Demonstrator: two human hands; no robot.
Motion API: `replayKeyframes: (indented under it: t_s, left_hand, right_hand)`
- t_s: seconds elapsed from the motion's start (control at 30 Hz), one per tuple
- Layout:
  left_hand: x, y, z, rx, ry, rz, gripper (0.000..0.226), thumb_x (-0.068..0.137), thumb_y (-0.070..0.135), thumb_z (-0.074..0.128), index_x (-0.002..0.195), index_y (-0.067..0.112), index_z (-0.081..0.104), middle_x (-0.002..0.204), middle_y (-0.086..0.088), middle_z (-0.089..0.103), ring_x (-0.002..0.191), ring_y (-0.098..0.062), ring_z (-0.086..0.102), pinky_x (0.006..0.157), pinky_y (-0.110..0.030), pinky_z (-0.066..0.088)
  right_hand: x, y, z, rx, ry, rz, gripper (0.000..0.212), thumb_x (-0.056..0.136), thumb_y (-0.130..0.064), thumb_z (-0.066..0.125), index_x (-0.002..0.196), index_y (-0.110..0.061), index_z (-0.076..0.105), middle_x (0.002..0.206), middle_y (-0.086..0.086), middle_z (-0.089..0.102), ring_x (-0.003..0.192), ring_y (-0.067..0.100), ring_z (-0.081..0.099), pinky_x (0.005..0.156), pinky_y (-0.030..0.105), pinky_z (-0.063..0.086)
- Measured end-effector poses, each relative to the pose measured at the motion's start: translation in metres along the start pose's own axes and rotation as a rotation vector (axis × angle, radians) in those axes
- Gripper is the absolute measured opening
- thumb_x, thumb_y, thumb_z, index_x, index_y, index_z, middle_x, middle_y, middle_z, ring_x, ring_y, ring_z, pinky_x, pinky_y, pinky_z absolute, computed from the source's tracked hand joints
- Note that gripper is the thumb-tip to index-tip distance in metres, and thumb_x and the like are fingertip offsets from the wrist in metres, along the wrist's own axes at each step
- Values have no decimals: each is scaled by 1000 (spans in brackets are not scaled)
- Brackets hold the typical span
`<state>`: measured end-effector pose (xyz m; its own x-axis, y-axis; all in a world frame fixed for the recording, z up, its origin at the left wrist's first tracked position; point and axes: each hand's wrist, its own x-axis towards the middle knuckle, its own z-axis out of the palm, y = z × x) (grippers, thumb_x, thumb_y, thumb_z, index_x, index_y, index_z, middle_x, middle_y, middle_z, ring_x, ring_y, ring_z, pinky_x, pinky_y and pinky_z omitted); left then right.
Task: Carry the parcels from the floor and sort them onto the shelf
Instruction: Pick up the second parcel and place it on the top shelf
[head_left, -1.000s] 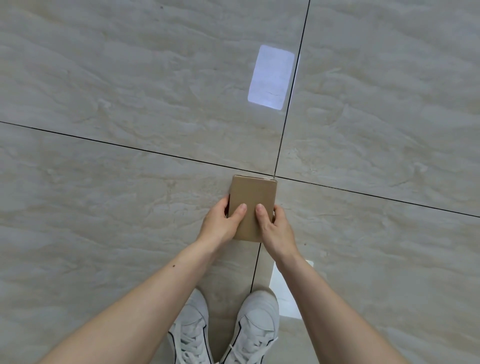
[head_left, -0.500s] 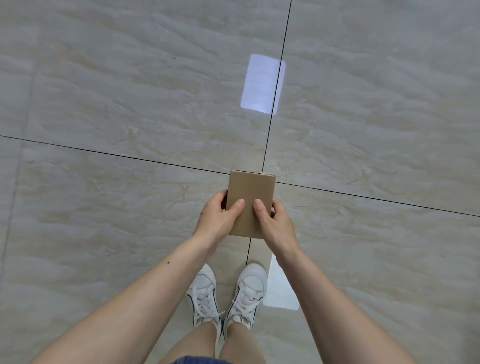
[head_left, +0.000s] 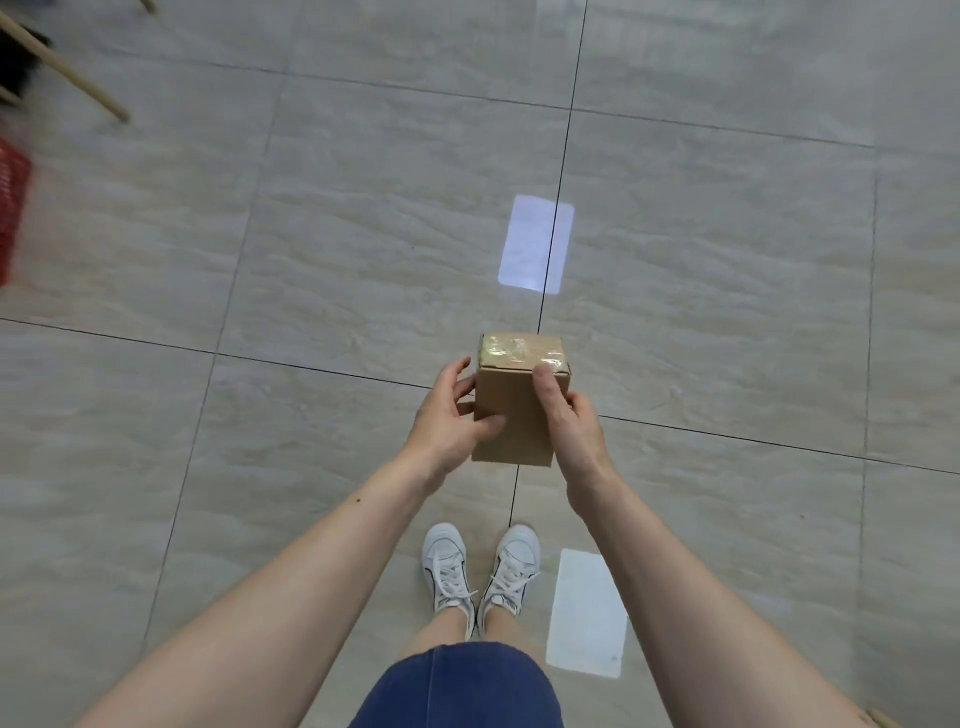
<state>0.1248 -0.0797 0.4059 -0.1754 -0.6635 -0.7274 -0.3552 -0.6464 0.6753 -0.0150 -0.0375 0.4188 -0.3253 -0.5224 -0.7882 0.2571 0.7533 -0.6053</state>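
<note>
plainly a small cardboard parcel (head_left: 514, 410), brown and plain on its side faces, sealed over the top with glossy clear tape. looks light, judged from the easy way two bare hands keep it up at arm's reach with no sign of strain. looks stiff too, square corners and flat walls with no dent or sag, so likely to take a firm squeeze without crumpling, though contents unknown and best not dropped. probably grippy on the bare card, slicker on the taped top, so better taken by the two opposite side walls than by the lid. held upright in the air over the tiled floor (head_left: 260, 260), ahead of a pair of white shoes (head_left: 480, 571), not resting on anything. left hand (head_left: 449, 413) half closed against the parcel's left wall, thumb laid across the near face, fingers curling round the far side and partly spread, so more cradling than clamping. right hand (head_left: 569, 415) wrapped on the right wall, thumb running up the near face with its tip at the top edge, other fingers hidden behind the box, so contact there cannot be checked. no shelf in view; only a blurred red crate (head_left: 11, 208) and wooden legs (head_left: 67, 73) at the far left edge. carrying step under way by the look of it, placing not yet done.
</note>
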Motion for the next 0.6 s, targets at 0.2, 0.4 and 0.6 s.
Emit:
replayKeyframes:
  t_s: [0.2, 0.4, 0.6]
  left_hand:
    - [-73, 81, -9, -71, 11, 75, 95, 80, -14, 64, 157, 21, 22, 152, -4, 47, 122, -24, 60, 77, -26, 54]
    - [-137, 146, -9, -184, 17, 132, 85, 62, 15, 52, 147, 22, 39, 143, 2, 56, 114, -17, 59, 88, -40, 49]
    - [-176, 186, -7, -199, 45, 207, 64, 87, 61, 55, 147, 43, 39, 133, 11, 55, 122, -14, 58, 103, -48, 49]
  right_hand:
    - [-75, -69, -14, 71, 3, -119, 56, 90, -50, 64, 123, -6, 57, 116, 6, 63, 89, 8, 58, 67, 20, 43]
    - [-137, -105, -36, 141, -40, -227, 36, 95, -20, 63, 127, -7, 57, 97, -8, 66, 82, -3, 59, 63, 8, 44]
    - [-187, -122, -48, 178, -99, -257, 42, 90, 0, 60, 128, -15, 53, 105, -9, 68, 96, 5, 62, 74, 23, 40]
